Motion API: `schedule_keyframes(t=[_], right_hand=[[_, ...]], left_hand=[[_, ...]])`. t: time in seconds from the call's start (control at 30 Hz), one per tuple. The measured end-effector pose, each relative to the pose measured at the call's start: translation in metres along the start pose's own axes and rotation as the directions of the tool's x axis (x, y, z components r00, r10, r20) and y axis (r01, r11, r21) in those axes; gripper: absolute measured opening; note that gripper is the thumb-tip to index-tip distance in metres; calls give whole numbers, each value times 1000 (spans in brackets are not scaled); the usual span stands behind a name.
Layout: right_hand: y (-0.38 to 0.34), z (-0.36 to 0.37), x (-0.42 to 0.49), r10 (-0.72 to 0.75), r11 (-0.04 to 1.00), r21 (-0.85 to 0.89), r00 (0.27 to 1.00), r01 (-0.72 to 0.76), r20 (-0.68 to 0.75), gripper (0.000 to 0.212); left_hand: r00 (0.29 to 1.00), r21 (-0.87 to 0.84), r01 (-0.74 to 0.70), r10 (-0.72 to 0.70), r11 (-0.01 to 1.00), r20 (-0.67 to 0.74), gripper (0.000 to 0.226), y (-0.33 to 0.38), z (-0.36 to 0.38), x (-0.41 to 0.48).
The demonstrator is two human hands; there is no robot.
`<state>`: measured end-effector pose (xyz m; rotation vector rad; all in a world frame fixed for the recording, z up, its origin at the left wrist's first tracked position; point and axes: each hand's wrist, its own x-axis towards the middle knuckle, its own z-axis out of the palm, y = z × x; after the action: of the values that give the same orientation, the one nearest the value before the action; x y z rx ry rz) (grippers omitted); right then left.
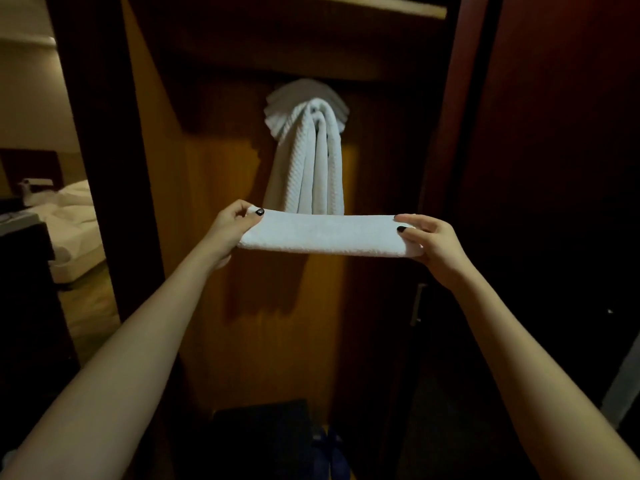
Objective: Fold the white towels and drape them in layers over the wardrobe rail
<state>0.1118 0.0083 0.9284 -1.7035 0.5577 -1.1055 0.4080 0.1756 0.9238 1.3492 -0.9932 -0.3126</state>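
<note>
Okay, left hand (231, 226): pinching the 9 o'clock end of the folded towel (325, 237); thumb on top with a dark-painted nail, fingers curled under the edge
right hand (433, 244): gripping the 3 o'clock end the same way; thumb on top, fingers tucked beneath
folded towel: white, folded into a long narrow band; held level and stretched flat between both hands, about mid-view; up in the air, touching nothing but the hands
hung towels (308, 157): at 12 o'clock from the band, inside the wardrobe (214, 202); a ribbed white one drops in long folds, with a pleated fan-shaped white piece spread behind its top (kinda like a shell); their lower ends sit just behind the band's far edge
rail: can't see it; the towels cover whatever they hang from
wardrobe: open, orange-brown wood back panel; shelf (381, 5) edge up around 12 to 1 o'clock
door (554, 133): dark reddish panel off at 3 o'clock
bed (74, 216): way out at 9 o'clock, past the wardrobe's side; white rumpled bedding
floor: dark boxy thing (263, 431) at 6 o'clock; blue item (329, 445) just beside it; too dim to tell what either is
</note>
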Motion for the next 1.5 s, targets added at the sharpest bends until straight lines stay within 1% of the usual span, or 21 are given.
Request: schedule_keyframes(t=[0.07, 0.17, 0.23, 0.4, 0.5, 0.63, 0.73, 0.9, 0.97, 1.03, 1.13, 1.2, 1.27, 1.37, 1.43, 1.5], right_hand=[[-17, 0, 27, -39, 999, -7, 999, 39, 16, 25], [-36, 1, 67, -90, 996, -11, 996, 90, 14, 28], [-44, 1, 95, -104, 995, -3, 995, 104, 8, 28], [-56, 6, 165, -145, 989, 22, 989, 144, 38, 29], [-69, 11, 212, -199, 978, 66, 979, 196, 47, 30], [-89, 21, 282, -273, 960, 75, 961, 269, 44, 30], [-97, 30, 336, -291, 951, 121, 955, 283, 55, 30], [-92, 50, 415, -289, 939, 219, 954, 265, 82, 29], [-85, 59, 440, -263, 931, 281, 962, 233, 75, 22], [-74, 67, 463, -221, 926, 326, 973, 188, 67, 10], [-52, 72, 492, -142, 907, 402, 990, 124, 17, 13], [-37, 72, 502, -78, 894, 442, 997, 70, -1, 12], [-22, 71, 506, -45, 902, 431, 999, 34, 13, 12], [-2, 73, 507, -21, 933, 360, 998, -3, 62, 13], [11, 76, 507, -20, 926, 377, 994, -21, 104, 14], [20, 79, 502, -15, 905, 423, 991, -43, 132, 13]], left_hand=[[999, -30, -46, 47, 998, 18, 14, 17, -2, 18], [983, -139, -63, 85, 988, 161, 38, 38, -7, 48], [975, -176, -48, 84, 983, 207, 39, 49, -11, 68], [979, -99, -98, 114, 990, 170, 20, 73, -13, 122], [979, -80, -156, 165, 985, 116, 17, 88, -18, 167], [965, -22, -258, 259, 966, 51, 16, 109, -26, 235], [961, -67, -273, 275, 960, 23, 16, 115, -28, 285], [955, -156, -295, 287, 943, -73, 12, 110, -29, 359], [955, -209, -291, 271, 934, -120, 10, 102, -27, 384], [956, -249, -282, 251, 927, -151, 14, 93, -24, 406], [960, -297, -248, 193, 922, -203, 23, 77, -13, 432], [966, -336, -210, 141, 918, -218, 19, 67, -4, 442], [974, -348, -165, 97, 923, -205, 20, 55, 2, 447], [984, -304, -93, 41, 948, -171, 20, 33, -1, 451], [994, -301, -29, -5, 953, -113, 17, 19, -3, 451], [998, -314, 4, -25, 949, -63, 13, 10, -2, 447]])
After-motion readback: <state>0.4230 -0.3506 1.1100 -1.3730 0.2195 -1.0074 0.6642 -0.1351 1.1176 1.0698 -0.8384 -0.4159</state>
